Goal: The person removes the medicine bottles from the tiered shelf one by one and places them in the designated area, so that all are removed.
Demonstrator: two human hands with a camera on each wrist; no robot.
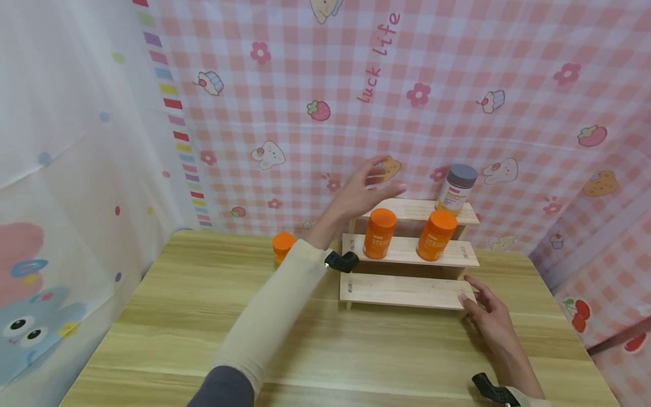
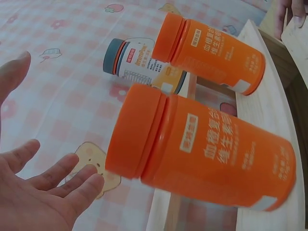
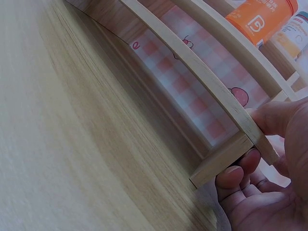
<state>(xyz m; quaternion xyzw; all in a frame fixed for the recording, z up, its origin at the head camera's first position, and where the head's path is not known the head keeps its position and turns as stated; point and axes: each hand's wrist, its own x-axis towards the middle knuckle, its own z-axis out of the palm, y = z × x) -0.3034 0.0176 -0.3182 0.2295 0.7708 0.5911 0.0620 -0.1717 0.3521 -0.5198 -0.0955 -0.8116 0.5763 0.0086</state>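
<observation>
A three-tier wooden stand (image 1: 407, 291) rests on the table. My right hand (image 1: 489, 316) pinches the right end of its lowest shelf; in the right wrist view the thumb lies on top and fingertips (image 3: 231, 177) curl beneath. Two orange bottles, a left one (image 1: 379, 234) and a right one (image 1: 436, 236), stand on the middle shelf. On the top shelf, at the right, stands a white-labelled bottle with a grey lid (image 1: 456, 191). My left hand (image 1: 360, 192) hovers by the top shelf's left end, fingers spread and holding nothing. The left orange bottle (image 2: 202, 149) is nearest it, apart from the fingers.
Another orange-lidded bottle (image 1: 282, 246) stands on the wooden table (image 1: 203, 316) left of the stand, partly hidden by my left forearm. A pink checked cloth (image 1: 285, 113) hangs behind the table, and a white printed curtain (image 1: 76, 141) hangs at the left.
</observation>
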